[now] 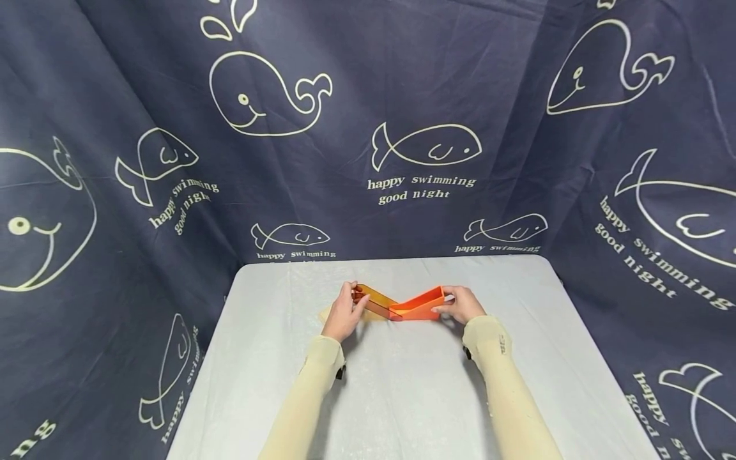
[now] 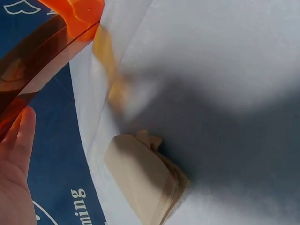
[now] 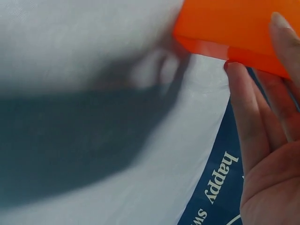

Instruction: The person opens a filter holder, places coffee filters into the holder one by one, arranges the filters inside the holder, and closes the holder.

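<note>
An orange case (image 1: 422,306) is spread in a V above the white table, its see-through amber half (image 1: 376,300) on the left, joined at the middle. My left hand (image 1: 343,314) grips the outer end of the amber half; in the left wrist view that half (image 2: 42,61) hides part of the fingers. At the other end, my right hand (image 1: 464,304) pinches the opaque orange half (image 3: 225,28) between thumb and fingers. A beige folded bundle (image 2: 140,173) lies on the table below the amber half, near my left hand.
The white table (image 1: 402,390) has rounded back corners. Dark blue curtains (image 1: 345,83) with whale and fish drawings stand behind it and on both sides. Shadows of the arms fall on the tabletop.
</note>
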Motion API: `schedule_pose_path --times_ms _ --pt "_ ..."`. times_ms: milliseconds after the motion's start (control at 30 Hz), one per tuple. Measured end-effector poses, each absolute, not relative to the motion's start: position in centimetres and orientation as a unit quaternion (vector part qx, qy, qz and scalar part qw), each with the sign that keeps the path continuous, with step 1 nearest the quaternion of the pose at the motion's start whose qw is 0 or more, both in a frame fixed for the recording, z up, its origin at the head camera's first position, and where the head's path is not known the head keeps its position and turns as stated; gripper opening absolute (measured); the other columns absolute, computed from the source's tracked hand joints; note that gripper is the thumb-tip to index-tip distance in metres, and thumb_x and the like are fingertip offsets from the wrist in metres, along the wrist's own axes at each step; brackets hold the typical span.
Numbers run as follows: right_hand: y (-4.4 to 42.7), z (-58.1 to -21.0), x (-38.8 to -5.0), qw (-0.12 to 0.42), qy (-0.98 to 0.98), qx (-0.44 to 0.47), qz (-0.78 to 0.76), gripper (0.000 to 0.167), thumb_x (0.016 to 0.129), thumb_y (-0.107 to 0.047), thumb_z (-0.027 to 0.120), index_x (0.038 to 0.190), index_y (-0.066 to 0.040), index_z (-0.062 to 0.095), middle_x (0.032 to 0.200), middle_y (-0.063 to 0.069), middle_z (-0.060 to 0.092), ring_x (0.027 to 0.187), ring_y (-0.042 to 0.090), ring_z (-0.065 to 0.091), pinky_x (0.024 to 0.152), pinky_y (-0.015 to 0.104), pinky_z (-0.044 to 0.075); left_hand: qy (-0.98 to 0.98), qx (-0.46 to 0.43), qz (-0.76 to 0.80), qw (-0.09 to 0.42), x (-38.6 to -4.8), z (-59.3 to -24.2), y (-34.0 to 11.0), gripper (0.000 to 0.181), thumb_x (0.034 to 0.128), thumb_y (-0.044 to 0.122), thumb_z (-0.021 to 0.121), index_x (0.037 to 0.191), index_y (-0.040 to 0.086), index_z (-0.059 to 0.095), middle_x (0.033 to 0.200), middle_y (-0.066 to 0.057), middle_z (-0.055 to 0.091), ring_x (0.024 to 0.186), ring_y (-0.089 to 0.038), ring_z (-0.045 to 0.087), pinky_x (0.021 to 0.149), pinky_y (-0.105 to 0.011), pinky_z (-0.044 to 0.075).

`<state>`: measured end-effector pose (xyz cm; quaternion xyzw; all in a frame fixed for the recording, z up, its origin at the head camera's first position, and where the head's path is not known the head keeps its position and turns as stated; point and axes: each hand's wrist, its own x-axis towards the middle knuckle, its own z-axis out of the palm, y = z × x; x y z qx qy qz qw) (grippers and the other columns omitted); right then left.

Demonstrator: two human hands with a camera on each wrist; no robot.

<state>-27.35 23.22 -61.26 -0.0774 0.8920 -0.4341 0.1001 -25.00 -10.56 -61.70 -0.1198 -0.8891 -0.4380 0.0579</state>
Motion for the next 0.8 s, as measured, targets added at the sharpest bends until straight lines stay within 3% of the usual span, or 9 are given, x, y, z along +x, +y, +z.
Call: schedule_pose_path --times_ms 267,600,800 --pt "24.2 -61.1 -27.4 0.088 0.909 -0.095 -0.395 0.035 0.083 -0.011 0.087 0.115 -0.008 0.074 0.109 0.009 0.077 0.087 0.018 0.071 0.080 0.037 0.059 -0.888 -0.124 -0.442 0.018 -25.2 -61.7 -10.1 0.060 0.1052 0.052 0.054 0.143 0.006 0.044 0.131 -0.014 0.064 0.116 -0.025 0.066 0.099 -0.045 0.056" --pt "24.4 -61.1 -27.0 0.085 0.905 -0.087 -0.408 0.039 0.085 -0.006 0.084 0.121 -0.004 0.071 0.112 0.014 0.076 0.093 0.023 0.075 0.081 0.034 0.061 -0.882 -0.112 -0.458 0.004 -25.0 -61.3 -9.7 0.054 0.1042 0.047 0.059 0.140 0.010 0.045 0.131 -0.014 0.064 0.115 -0.027 0.066 0.101 -0.047 0.054" --pt "24.3 -61.1 -27.0 0.085 0.906 -0.074 -0.407 0.040 0.086 -0.008 0.083 0.124 -0.005 0.070 0.114 0.014 0.075 0.095 0.024 0.073 0.080 0.035 0.059 -0.884 -0.110 -0.454 -0.004 -25.2 -61.3 -9.9 0.057 0.1031 0.054 0.056 0.140 0.013 0.045 0.134 -0.012 0.063 0.118 -0.026 0.065 0.103 -0.045 0.054"
